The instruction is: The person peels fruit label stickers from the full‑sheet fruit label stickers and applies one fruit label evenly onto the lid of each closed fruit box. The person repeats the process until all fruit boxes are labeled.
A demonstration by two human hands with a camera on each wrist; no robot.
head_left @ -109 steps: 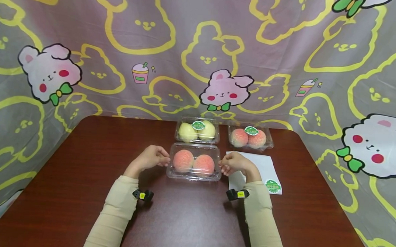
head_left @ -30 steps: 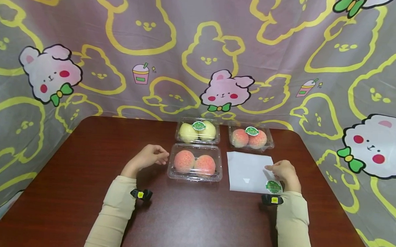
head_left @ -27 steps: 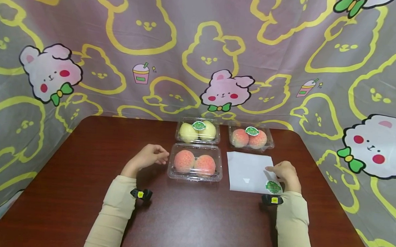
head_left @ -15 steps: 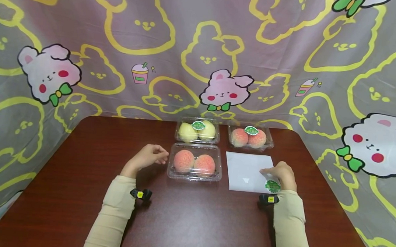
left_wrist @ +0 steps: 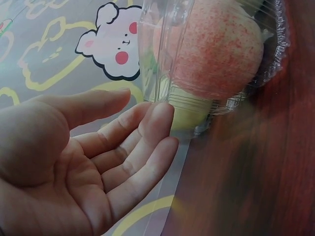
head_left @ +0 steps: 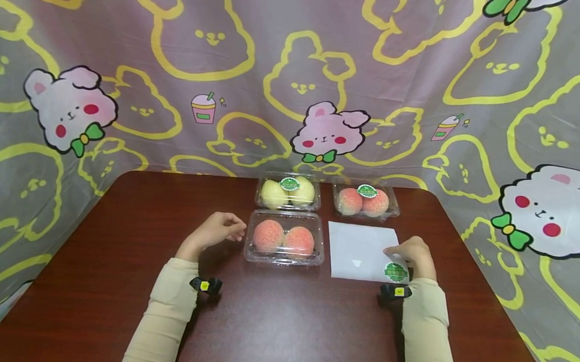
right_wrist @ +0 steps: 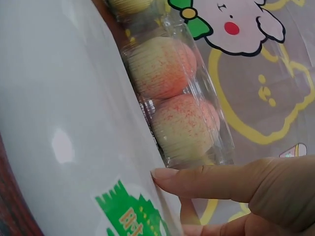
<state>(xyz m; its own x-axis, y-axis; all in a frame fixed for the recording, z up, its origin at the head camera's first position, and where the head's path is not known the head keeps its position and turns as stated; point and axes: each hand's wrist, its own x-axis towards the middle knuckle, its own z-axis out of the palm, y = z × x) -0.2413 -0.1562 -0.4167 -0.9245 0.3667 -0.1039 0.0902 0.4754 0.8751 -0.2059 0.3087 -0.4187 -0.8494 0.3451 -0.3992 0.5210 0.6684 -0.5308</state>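
Near the table's middle sits a clear plastic fruit box [head_left: 284, 259], lid on, holding two peaches [head_left: 268, 235]. My left hand [head_left: 216, 234] is relaxed at its left side, palm inward, fingers loosely bent and holding nothing; in the left wrist view its fingertips [left_wrist: 160, 123] overlap the box corner. To the right lies a white sticker sheet [head_left: 357, 246], a green round sticker [head_left: 395, 272] at its near right corner. My right hand [head_left: 417, 255] pinches the sheet's right edge. The thumb [right_wrist: 197, 181] lies on top in the right wrist view; the other fingers are partly hidden behind the sheet.
Behind the middle box stands a second clear box with yellow-green fruit [head_left: 275, 195] and a green label. Right of that is a labelled box of two peaches [head_left: 375, 202]. A cartoon-printed curtain [head_left: 255, 93] encloses the back and sides of the brown table [head_left: 274, 320].
Since the oldest frame my right hand has left the box's right side and moved right to the sticker sheet's edge. The sheet has lately shifted slightly left. My left hand has barely moved.
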